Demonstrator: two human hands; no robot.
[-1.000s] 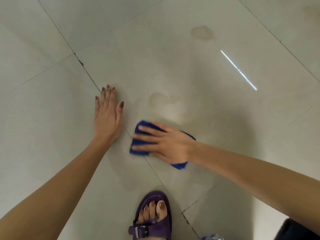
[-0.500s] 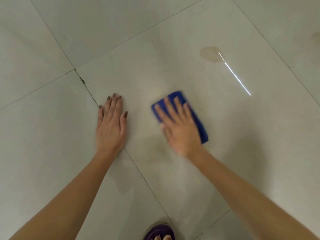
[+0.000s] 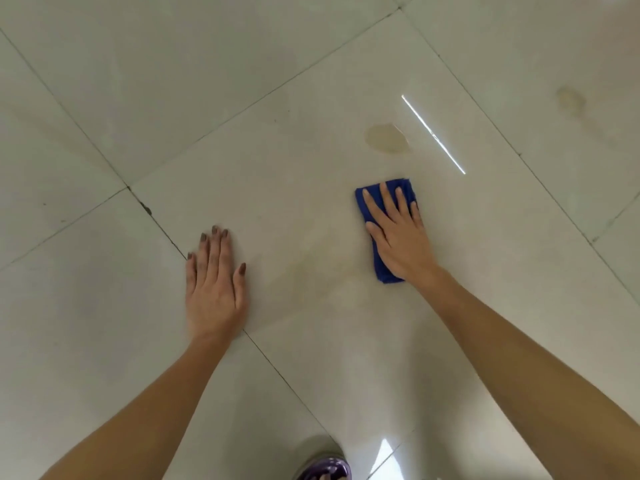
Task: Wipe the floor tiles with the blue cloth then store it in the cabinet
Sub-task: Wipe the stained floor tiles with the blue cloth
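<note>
Beyond blue cloth (image 3: pixel 384 268): brownish stain (image 3: pixel 387 138), light streak (image 3: pixel 433 134); possibly sandal (image 3: pixel 325 467) below.

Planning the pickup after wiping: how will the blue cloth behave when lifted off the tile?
The blue cloth is folded and pressed flat under the right hand, so it is probably soft, will likely droop and unfold when lifted, and seems light. On the glossy tile it likely slides easily.

Glossy, smooth pale floor tiles (image 3: pixel 284 174), soft matt blue cloth (image 3: pixel 382 268), shiny purple sandal (image 3: pixel 325 467)
</note>
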